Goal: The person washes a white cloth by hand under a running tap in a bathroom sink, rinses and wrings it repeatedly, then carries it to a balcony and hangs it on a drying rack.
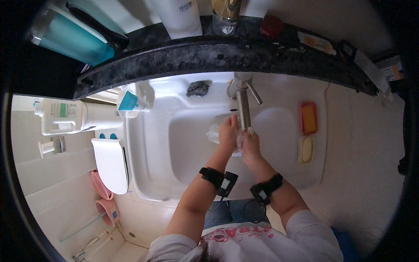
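Both my hands are close together over the white washbasin [193,144], just under the spout of the metal faucet [243,108]. A whitish, partly see-through cloth or film [213,133] shows at the left of my left hand [228,132] and between the hands. My left hand has its fingers curled on this material. Around another part of it, by the tip of the spout, my right hand [251,145] is closed. The fingers partly hide the material, and what it is made of cannot be told. Each forearm wears a black strap with a small box.
Right on the basin lie an orange soap bar in a red dish [308,118] and a pale soap bar [307,150]. A dark scouring pad [197,88] sits behind. Bottles line the black shelf [163,59] above. A white toilet lid [110,165] is at left.
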Tool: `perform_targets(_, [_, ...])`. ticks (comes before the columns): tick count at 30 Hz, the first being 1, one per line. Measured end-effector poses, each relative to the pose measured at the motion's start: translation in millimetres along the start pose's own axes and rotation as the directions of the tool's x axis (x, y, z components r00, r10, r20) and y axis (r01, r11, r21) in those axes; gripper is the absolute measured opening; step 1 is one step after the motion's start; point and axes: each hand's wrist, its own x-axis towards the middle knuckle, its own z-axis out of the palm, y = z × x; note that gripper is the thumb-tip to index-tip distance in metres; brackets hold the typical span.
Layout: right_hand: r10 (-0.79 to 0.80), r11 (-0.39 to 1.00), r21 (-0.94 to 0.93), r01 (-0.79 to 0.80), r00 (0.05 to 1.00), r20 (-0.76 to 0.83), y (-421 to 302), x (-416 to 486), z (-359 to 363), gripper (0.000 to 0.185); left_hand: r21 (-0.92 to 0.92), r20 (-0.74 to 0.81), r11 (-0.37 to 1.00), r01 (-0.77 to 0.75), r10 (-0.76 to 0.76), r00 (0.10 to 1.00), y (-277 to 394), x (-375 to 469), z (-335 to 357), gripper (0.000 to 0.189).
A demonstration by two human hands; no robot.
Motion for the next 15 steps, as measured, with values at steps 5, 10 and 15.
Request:
perform_targets(5, [-0.035, 0.942, 0.324, 0.082, 0.988, -0.149, -5.4, 12.6, 13.5, 0.033, 0.268, 0.263, 0.943, 0.195, -0.266, 0.927, 26.3, -11.0, 2.5, 0.045])
perform_targets(10, [-0.048, 0.939, 0.337, 0.072, 0.996, -0.078, -4.7, 11.6, 16.3, 0.027, 0.344, 0.316, 0.928, 0.141, -0.256, 0.914, 33.7, -2.8, -6.1, 0.036])
perform_targets(15, [-0.088, 0.980, 0.168, 0.107, 0.989, -0.115, 17.2, 31.4, 8.3, 0.023, 0.233, 0.251, 0.969, -0.084, 0.024, 0.968, 10.9, 1.7, 5.1, 0.040])
